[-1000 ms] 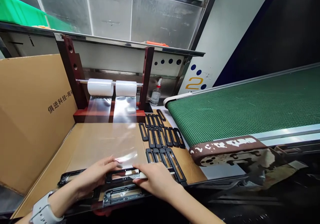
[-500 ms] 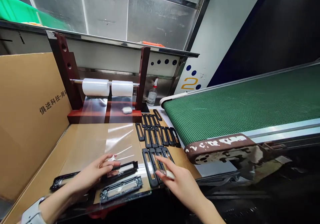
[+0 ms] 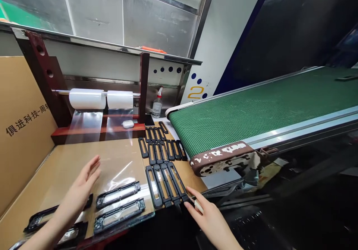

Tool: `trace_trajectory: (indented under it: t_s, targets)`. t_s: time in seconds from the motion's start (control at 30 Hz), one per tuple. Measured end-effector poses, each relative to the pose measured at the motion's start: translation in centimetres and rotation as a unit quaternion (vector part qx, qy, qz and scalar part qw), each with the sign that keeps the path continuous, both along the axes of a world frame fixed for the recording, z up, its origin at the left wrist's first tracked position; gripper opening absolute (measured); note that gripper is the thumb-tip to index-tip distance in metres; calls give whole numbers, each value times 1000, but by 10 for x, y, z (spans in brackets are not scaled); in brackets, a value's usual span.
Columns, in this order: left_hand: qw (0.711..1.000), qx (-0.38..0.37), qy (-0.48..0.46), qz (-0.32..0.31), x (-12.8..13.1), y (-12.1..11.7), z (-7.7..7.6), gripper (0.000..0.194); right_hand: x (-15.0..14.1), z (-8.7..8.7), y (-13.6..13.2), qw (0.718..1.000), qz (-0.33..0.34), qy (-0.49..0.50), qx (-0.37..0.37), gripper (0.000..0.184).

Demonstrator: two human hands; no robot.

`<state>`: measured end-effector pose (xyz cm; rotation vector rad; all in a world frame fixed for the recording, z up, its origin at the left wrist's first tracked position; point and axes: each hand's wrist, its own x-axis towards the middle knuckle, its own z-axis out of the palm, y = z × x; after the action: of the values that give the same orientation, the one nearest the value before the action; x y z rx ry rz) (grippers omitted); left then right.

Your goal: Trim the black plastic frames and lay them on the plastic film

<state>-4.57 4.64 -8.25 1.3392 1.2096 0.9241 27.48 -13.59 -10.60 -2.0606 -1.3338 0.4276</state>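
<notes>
My left hand [image 3: 85, 181] is over the left of the bench, fingers stretched out and nothing in them, above clear film. Below it lie black rectangular frames [image 3: 41, 217], partly hidden by the forearm. To its right, two more black frames, an upper one [image 3: 119, 194] and a lower one [image 3: 119, 215], lie side by side with film at them. My right hand [image 3: 205, 211] has a slim white object [image 3: 198, 206] in its fingers, its kind unclear. Its thumb and index fingertips are at the near end of a black slotted frame [image 3: 176, 179], the rightmost of the front row.
Several more slotted frames [image 3: 158, 152] lie in rows behind. Two film rolls, left [image 3: 87, 99] and right [image 3: 120, 99], hang on a rod. A spray bottle [image 3: 157, 107], green conveyor belt [image 3: 237, 119] and cardboard box [image 3: 19, 142] surround the bench.
My left hand has let go of the upper black frame and moved left, fingers opening. My right hand has shifted to the front row's rightmost frame. The view has turned right.
</notes>
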Motion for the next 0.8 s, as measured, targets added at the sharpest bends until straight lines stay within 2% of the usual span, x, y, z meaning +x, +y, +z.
trace_trajectory:
  t_s: [0.03,0.1,0.13,0.17,0.23,0.3,0.37,0.53,0.63,0.7,0.8]
  targets:
    - [999,26,26,-16,-2,-5,0,63,-1,-1,0,1000,6,-3,-3,47]
    - [983,112,112,-92,-6,-22,1,46,-1,-4,0,1000,11,-17,-9,46]
    - [955,199,169,-138,-6,-31,1,36,-1,-5,1,1000,9,-27,-13,46]
    - [914,302,212,-169,-6,-40,1,30,0,-7,2,999,5,-39,-18,46]
    - [808,493,263,-187,-4,-53,1,26,3,-9,3,998,-12,-61,-25,48]
    - [739,590,276,-171,0,-60,1,28,6,-11,4,997,-25,-69,-29,49]
    - [707,621,297,-160,3,-60,1,30,6,-9,5,997,-27,-58,-31,48]
    - [670,644,332,-159,4,-56,0,33,1,4,12,993,-65,-80,-63,37]
    - [654,656,345,-151,1,-56,-4,36,1,7,16,990,-84,-100,-58,30]
    - [658,650,347,-153,0,-55,-8,37,3,5,16,990,-88,-98,-49,29]
    - [687,619,339,-172,-1,-54,-11,30,8,-1,12,993,-87,-79,-17,31]
